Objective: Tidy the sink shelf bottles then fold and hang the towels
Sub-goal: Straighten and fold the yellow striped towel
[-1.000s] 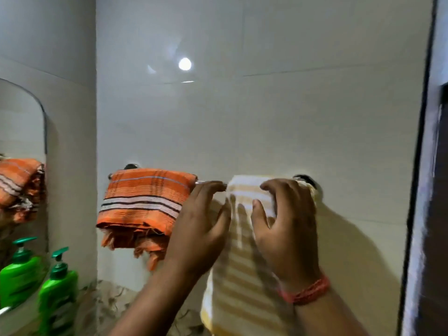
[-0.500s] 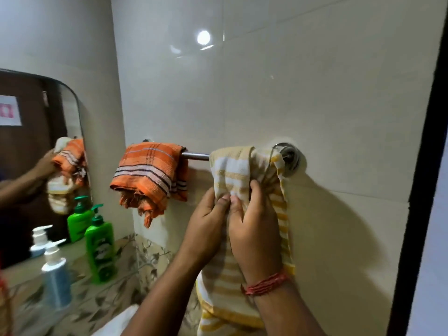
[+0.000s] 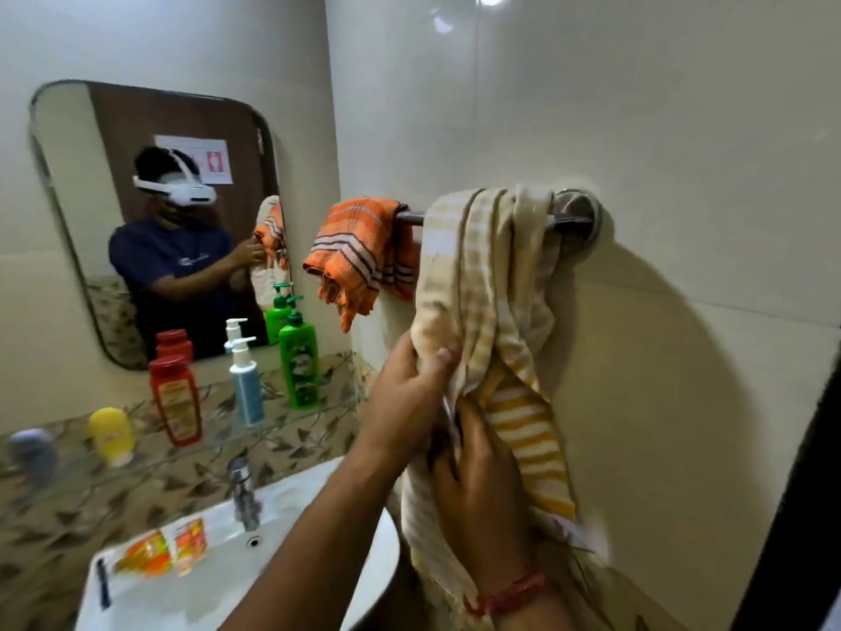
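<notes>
Head view: both hands have slid lower down the yellow striped towel (image 3: 489, 284) on the rail (image 3: 564, 218); left hand (image 3: 409, 393) and right hand (image 3: 478, 489) grip it. Orange towel (image 3: 359, 248) hangs beside; bottles (image 3: 298, 357) line the shelf (image 3: 136, 453).

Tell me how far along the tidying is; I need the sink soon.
Done, it seems: bottles stand on the shelf, and the orange towel hangs folded on the rail. In hand: left hand and right hand grip the bunched yellow towel. Left: straightening it.
</notes>
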Demonstrator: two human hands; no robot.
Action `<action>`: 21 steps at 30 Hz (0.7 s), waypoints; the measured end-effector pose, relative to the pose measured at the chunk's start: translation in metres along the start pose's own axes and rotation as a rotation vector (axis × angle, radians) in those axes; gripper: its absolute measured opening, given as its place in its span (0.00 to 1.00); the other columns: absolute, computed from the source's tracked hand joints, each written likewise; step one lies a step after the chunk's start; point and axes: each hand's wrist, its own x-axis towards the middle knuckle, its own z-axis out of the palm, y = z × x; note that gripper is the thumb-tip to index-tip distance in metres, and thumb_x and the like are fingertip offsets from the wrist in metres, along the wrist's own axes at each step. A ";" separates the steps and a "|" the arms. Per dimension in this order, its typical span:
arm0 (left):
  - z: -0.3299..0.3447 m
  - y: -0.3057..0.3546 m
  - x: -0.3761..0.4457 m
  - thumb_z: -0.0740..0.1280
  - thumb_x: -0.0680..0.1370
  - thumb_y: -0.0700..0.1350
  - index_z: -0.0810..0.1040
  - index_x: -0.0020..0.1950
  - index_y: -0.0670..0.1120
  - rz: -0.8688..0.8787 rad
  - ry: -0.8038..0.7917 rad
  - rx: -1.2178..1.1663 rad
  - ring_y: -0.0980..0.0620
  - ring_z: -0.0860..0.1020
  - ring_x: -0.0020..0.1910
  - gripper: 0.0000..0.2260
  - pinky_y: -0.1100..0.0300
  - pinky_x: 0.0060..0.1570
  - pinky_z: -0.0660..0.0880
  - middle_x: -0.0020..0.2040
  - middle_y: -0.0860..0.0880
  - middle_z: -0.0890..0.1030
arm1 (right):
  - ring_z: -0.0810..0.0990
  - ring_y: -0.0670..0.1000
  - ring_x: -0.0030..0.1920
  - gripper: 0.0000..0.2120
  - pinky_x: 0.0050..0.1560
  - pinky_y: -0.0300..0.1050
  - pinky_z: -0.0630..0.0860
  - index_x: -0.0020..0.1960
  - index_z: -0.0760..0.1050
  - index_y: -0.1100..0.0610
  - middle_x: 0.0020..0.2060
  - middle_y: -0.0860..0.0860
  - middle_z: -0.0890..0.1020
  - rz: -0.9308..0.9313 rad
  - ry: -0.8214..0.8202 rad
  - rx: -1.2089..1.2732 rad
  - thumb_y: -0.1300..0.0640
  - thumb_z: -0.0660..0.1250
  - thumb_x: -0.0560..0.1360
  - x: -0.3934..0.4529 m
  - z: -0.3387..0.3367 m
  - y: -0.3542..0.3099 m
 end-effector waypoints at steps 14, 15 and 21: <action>-0.042 -0.087 -0.136 0.72 0.65 0.43 0.83 0.59 0.52 -0.365 0.094 -0.142 0.47 0.83 0.58 0.22 0.46 0.59 0.79 0.56 0.47 0.86 | 0.76 0.36 0.53 0.21 0.52 0.27 0.69 0.65 0.69 0.42 0.55 0.37 0.77 0.086 -0.155 0.173 0.43 0.70 0.75 -0.014 0.005 -0.003; -0.051 -0.088 -0.139 0.71 0.66 0.40 0.81 0.63 0.48 -0.371 0.179 -0.209 0.46 0.83 0.59 0.24 0.45 0.60 0.77 0.58 0.45 0.85 | 0.77 0.34 0.50 0.16 0.48 0.26 0.70 0.62 0.71 0.41 0.51 0.35 0.79 0.092 -0.237 0.173 0.45 0.70 0.76 -0.022 0.017 -0.003; -0.105 -0.074 -0.144 0.71 0.75 0.55 0.88 0.44 0.58 -0.421 0.461 -0.142 0.51 0.85 0.52 0.06 0.52 0.58 0.77 0.47 0.51 0.88 | 0.81 0.39 0.47 0.10 0.43 0.36 0.75 0.55 0.78 0.46 0.45 0.41 0.84 0.105 -0.349 0.257 0.60 0.66 0.78 -0.052 0.076 -0.024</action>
